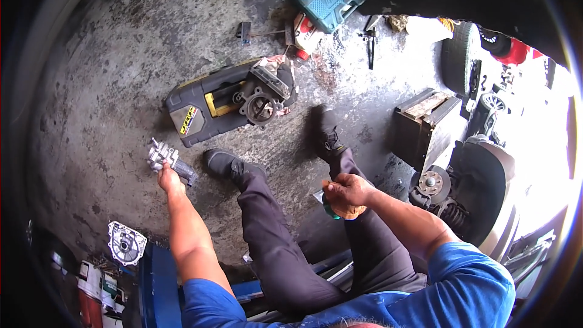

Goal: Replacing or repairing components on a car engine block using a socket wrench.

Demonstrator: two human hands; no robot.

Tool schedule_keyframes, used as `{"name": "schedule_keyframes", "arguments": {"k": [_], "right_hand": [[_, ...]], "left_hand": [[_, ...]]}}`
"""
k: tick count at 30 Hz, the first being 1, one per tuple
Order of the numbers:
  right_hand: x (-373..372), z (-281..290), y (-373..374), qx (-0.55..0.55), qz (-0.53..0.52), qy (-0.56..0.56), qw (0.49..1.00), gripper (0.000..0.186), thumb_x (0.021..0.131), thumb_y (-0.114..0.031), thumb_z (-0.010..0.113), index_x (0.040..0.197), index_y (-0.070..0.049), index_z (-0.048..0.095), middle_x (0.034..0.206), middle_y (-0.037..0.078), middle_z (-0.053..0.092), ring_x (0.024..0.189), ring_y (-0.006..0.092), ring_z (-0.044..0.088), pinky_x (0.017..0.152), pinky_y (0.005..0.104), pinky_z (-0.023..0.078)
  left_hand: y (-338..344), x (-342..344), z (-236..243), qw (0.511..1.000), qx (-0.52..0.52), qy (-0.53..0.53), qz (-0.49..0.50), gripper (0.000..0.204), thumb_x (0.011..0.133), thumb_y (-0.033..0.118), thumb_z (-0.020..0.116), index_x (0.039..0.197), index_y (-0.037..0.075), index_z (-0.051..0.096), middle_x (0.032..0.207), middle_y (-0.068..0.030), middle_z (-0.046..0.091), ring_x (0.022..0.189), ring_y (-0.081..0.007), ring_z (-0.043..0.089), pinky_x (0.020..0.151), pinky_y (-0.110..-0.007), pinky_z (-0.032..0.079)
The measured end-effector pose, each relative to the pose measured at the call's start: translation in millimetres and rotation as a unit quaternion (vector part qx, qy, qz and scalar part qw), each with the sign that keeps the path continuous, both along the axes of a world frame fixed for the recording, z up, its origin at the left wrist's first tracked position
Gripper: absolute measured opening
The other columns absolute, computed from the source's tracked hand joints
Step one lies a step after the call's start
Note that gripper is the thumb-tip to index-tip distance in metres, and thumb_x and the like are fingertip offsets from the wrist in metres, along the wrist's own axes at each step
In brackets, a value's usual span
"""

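My left hand (170,180) is closed around a silvery cast-metal part (163,154) with a cylindrical body, which looks like a starter motor. It is held out to the left, over the concrete floor. My right hand (352,191) is closed on a round, flat orange-brown piece (348,211) with a green edge, above my right thigh; its exact kind is unclear. Ahead of me lies a black toolbox (185,98) with a yellow handle. On its right end rests a grey metal housing (261,108) with a round flanged opening, beside a crumpled rag.
Farther off lie a hammer (246,32), a teal tool case (331,0) and a bottle with a red cap (308,34). A wooden box (443,130), a tyre (460,58) and a brake disc (432,183) stand right. A metal cover (126,255) is at lower left.
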State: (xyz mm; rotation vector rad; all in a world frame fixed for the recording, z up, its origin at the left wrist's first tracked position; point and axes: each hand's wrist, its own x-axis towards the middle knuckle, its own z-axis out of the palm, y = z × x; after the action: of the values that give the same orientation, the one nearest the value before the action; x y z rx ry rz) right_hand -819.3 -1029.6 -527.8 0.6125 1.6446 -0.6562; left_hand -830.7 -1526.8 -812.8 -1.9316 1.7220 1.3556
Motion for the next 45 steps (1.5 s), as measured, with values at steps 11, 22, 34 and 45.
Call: {"name": "schedule_keyframes", "arguments": {"k": [11,22,34,45], "right_hand": [[10,3,14,0.015,-0.004,-0.017,1.0,0.044,0.092,-0.044,0.059,0.099,-0.001,0.061,0.093,0.015,0.068,0.094,0.024,0.066,0.082,0.0345,0.049],[35,-5,30,0.003,-0.068,0.013,0.998,0.036,0.091,-0.033,0.062,0.104,0.0,0.062,0.095,0.017,0.068,0.093,0.0268,0.066,0.083,0.0362,0.05],[41,25,48,-0.075,-0.153,0.031,0.985,0.035,0.091,-0.023,0.062,0.116,0.001,0.053,0.104,0.014,0.066,0.1,0.022,0.064,0.088,0.0328,0.049],[47,96,60,-0.391,-0.619,0.042,0.68,0.026,0.098,-0.018,0.053,0.116,0.0,0.057,0.107,0.007,0.066,0.097,0.0162,0.062,0.094,0.0295,0.045]], "left_hand": [[43,-35,-19,0.992,-0.074,-0.024,-0.095,0.048,0.09,0.036,0.065,0.095,-0.012,0.062,0.099,-0.0204,0.066,0.083,-0.0267,0.061,0.078,-0.04,0.048],[41,-18,-80,0.983,-0.033,-0.047,-0.177,0.023,0.085,0.016,0.065,0.092,-0.006,0.064,0.103,-0.0136,0.069,0.087,-0.019,0.062,0.074,-0.035,0.049],[77,-6,43,0.968,0.03,-0.087,-0.235,0.055,0.094,0.033,0.06,0.132,-0.006,0.047,0.137,-0.0188,0.051,0.125,-0.0271,0.05,0.104,-0.038,0.039],[391,52,283,0.636,0.761,0.099,-0.081,0.038,0.1,0.028,0.044,0.131,0.005,0.048,0.124,-0.0085,0.055,0.116,-0.0179,0.052,0.099,-0.033,0.044]]}}
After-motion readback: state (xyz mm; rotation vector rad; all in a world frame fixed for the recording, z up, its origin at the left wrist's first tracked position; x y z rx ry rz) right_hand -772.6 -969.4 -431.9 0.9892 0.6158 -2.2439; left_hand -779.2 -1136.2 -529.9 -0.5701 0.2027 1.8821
